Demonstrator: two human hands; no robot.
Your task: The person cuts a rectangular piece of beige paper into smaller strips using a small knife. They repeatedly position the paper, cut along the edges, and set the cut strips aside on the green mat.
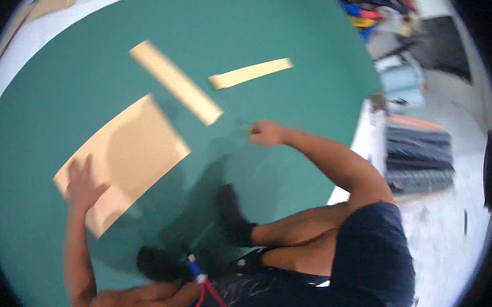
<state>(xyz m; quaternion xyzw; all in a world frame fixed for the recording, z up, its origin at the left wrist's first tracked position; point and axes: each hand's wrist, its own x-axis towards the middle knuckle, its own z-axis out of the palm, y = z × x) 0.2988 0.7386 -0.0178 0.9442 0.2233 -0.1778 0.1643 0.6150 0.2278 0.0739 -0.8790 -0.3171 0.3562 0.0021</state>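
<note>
1. The large tan sheet [131,161] lies flat on the green surface [310,101], at the person's left side.
2. The left hand [84,187] rests upon the left end of this sheet, its fingers and thumb spread wide.
3. The right hand [266,133] is to the right of the sheet, well apart from it. Its fingers are curled narrow; because of blur, I cannot tell whether they hold something thin.
4. The sheet looks like paper or thin card, so I judge it light, rather easy to bend or crease, and perhaps sliding when pushed. Two opposite edges would be good places for taking hold.
5. Beyond the sheet's upper right edge lies the long strip [176,83], not touching it; the short strip [253,74] is farther right. Both are probably light and floppy.
6. Green surface shows all around the sheet. Below its right corner, a dark shoe [234,214] limits the room toward the body.
</note>
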